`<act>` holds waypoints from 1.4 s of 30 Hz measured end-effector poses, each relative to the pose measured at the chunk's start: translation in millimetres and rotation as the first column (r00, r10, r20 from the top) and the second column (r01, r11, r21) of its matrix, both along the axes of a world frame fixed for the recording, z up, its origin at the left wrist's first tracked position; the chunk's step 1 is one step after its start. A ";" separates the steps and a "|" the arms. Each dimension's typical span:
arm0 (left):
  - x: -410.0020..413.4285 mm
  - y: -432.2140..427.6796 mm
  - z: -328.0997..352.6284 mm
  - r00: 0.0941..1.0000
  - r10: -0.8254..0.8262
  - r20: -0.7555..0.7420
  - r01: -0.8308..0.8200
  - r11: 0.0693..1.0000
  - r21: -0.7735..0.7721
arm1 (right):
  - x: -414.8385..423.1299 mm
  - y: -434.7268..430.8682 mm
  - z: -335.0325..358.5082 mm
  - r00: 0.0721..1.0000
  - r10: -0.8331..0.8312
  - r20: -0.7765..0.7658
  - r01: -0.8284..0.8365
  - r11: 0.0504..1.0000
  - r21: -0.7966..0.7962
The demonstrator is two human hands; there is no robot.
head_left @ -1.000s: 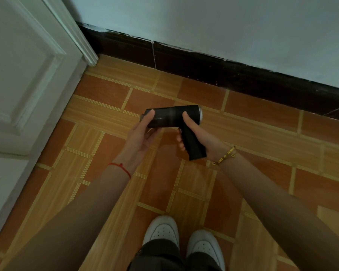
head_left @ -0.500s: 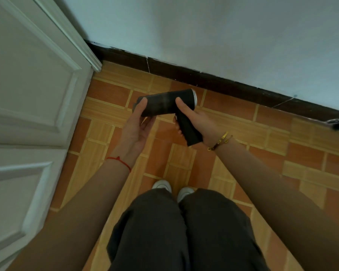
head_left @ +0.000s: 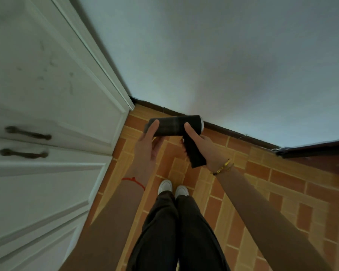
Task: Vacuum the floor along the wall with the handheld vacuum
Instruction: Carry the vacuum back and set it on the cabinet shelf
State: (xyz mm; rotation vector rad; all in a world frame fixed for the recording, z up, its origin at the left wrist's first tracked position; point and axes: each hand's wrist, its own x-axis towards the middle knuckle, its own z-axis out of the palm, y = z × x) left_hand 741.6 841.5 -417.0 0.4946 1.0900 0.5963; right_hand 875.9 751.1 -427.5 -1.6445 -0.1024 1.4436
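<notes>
**Still held high: the vacuum is well above the floor it must clean**

Plainly, the handheld vacuum (head_left: 174, 126) is in both hands at about waist height, its matte black barrel lying crosswise, long axis running from the left grip to the right. The right hand (head_left: 202, 147) wraps the pistol handle that drops from the barrel's rear, thumb laid up the barrel's side, so this grip is closed around the handle. The left hand (head_left: 148, 145) cups the nozzle end loosely, thumb on top and fingers underneath, half curled.

From either grip, the floor (head_left: 243, 184) lies straight down and a little forward, well apart from the nozzle. It is glossy tile in orange and tan blocks, meeting a dark baseboard (head_left: 233, 133) under a smooth pale wall (head_left: 223, 65). A white panelled door (head_left: 47, 94) stands beyond the left grip.

I judge the coming move needs the nozzle tipped down toward the baseboard; the right hand carries it.
</notes>
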 end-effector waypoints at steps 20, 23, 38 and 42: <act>-55.6 -62.5 216.6 0.999 0.041 0.007 -0.041 0.997 0.067 | -49.5 -52.3 225.2 0.993 0.077 0.092 -0.081 0.996 0.041; -62.7 -65.1 225.9 0.996 0.080 0.028 -0.082 0.995 0.064 | -56.3 -53.4 238.6 0.990 0.109 0.092 -0.114 0.992 0.049; -145.1 -89.4 251.7 0.856 0.516 0.028 -0.516 0.856 0.012 | -121.9 -20.3 263.4 0.875 0.455 0.166 -0.475 0.873 0.109; -183.4 -99.8 262.4 0.774 0.631 0.042 -0.633 0.773 0.048 | -159.5 -5.1 265.8 0.786 0.593 0.175 -0.617 0.771 0.159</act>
